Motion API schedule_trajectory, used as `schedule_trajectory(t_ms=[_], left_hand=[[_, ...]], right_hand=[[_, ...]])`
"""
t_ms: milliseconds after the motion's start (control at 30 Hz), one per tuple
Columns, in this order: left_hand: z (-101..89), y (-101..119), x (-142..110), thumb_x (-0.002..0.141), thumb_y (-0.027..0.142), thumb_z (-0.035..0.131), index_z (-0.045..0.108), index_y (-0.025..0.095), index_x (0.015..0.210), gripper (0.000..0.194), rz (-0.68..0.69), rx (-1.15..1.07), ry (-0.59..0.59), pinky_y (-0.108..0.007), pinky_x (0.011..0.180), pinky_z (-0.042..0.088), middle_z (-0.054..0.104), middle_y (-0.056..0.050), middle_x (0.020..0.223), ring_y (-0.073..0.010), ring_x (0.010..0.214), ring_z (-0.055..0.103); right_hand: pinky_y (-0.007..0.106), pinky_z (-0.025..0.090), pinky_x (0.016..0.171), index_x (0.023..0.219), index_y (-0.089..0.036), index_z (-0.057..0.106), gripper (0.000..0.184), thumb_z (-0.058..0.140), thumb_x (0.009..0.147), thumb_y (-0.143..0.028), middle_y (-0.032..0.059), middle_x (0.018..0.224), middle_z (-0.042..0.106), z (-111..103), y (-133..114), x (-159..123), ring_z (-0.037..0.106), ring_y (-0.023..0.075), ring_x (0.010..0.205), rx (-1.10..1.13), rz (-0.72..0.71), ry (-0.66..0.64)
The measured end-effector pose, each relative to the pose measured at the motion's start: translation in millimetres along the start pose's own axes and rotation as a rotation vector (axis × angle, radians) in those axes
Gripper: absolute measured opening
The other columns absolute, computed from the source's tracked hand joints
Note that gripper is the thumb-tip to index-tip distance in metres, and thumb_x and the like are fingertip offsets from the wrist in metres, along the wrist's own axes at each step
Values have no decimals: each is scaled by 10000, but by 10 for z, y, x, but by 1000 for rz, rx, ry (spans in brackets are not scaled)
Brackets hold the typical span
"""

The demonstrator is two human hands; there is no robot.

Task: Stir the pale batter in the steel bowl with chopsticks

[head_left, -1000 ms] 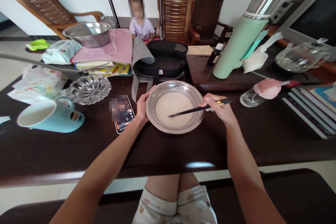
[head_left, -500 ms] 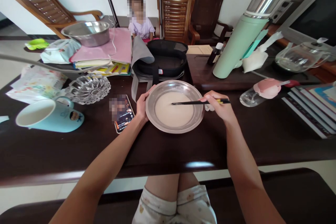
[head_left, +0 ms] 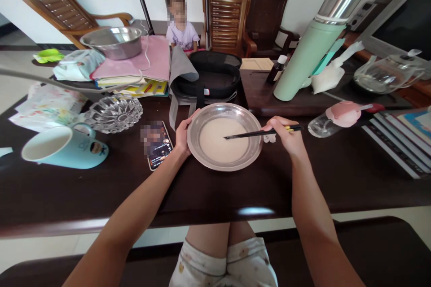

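A round metal bowl (head_left: 225, 167) rests on the dark table in front of me, holding a pale, milky liquid (head_left: 222, 150). My left hand (head_left: 183, 136) grips its left rim, with the fingers partly hidden behind the bowl. Black chopsticks (head_left: 247, 134) with gold-coloured marks are pinched in my right hand (head_left: 284, 134), over the bowl's right rim. Their tips are in the liquid near the middle. Just left of my left hand lies a phone (head_left: 158, 145) with its screen lit. A small whitish crumpled thing (head_left: 269, 138) sits beneath my right hand.
Left are a light blue mug (head_left: 60, 148), a glass dish (head_left: 116, 114) and a metal basin (head_left: 112, 42) on a pink folder. A black mesh bag (head_left: 215, 74) lies behind the bowl. Right are a green thermos (head_left: 308, 58), a pink-lidded bottle (head_left: 336, 119) and books (head_left: 397, 143). A person sits beyond.
My right hand has shifted slightly right with the chopsticks, and their tips have moved a little right and down in the liquid. My left hand still holds the bowl.
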State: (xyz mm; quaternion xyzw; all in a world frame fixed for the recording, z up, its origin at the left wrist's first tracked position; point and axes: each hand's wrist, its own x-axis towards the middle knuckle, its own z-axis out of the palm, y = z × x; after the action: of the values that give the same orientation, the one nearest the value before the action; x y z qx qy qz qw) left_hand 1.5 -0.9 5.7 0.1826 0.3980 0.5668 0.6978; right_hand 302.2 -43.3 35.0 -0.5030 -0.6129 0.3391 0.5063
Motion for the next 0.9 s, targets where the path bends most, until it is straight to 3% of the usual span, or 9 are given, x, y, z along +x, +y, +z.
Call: schedule_trajectory(t_ms=[67, 167, 233, 367, 567, 767, 900], left_hand=[[28, 14, -17, 984, 266, 454, 557, 188, 1663, 691, -9, -11, 17, -528, 1116, 622, 822, -84, 1359, -358, 1238, 785], [56, 23, -33, 985, 259, 454, 554, 192, 1664, 689, -8, -20, 34, -514, 1127, 616, 831, -75, 1338, -348, 1246, 783], [52, 19, -30, 972, 262, 470, 554, 202, 1666, 702, -4, -18, 31, -514, 1125, 618, 831, -69, 1341, -351, 1243, 784], [21, 4, -11, 960, 277, 483, 559, 204, 1665, 712, 3, -9, 10, -530, 1112, 623, 821, -74, 1365, -362, 1230, 787], [50, 15, -22, 956, 258, 491, 573, 177, 1646, 700, 5, -1, 19, -504, 1122, 618, 827, -82, 1348, -350, 1227, 788], [23, -2, -3, 944, 270, 509, 588, 170, 1631, 699, 12, -15, 13, -511, 1126, 613, 826, -92, 1346, -355, 1224, 788], [14, -5, 5, 944, 264, 504, 597, 173, 1626, 694, 23, -6, 5, -507, 1120, 617, 827, -86, 1348, -357, 1236, 781]], right_hand=[[314, 509, 537, 682, -254, 802, 569, 755, 884, -784, 47, 697, 785, 0, -10, -7, 680, 189, 600, 14, 18, -39], [321, 538, 595, 728, -263, 830, 546, 752, 892, -778, 56, 791, 824, 21, -26, -7, 719, 200, 679, -11, -8, -111], [334, 558, 639, 753, -272, 839, 537, 757, 881, -787, 55, 832, 838, 18, -25, -3, 738, 211, 724, -25, -26, -79], [337, 546, 616, 675, -265, 799, 553, 775, 868, -783, 39, 704, 782, -21, -15, -9, 709, 206, 653, 23, 3, 37], [317, 527, 622, 743, -264, 848, 532, 759, 896, -766, 60, 814, 833, 21, -26, -8, 728, 203, 728, -11, -27, -130], [300, 530, 622, 682, -258, 815, 544, 768, 894, -756, 33, 702, 782, -25, -8, -5, 701, 176, 653, 18, -17, 18], [301, 537, 622, 706, -257, 838, 539, 757, 904, -752, 52, 755, 810, 5, -16, -10, 730, 192, 701, 2, -25, -116]])
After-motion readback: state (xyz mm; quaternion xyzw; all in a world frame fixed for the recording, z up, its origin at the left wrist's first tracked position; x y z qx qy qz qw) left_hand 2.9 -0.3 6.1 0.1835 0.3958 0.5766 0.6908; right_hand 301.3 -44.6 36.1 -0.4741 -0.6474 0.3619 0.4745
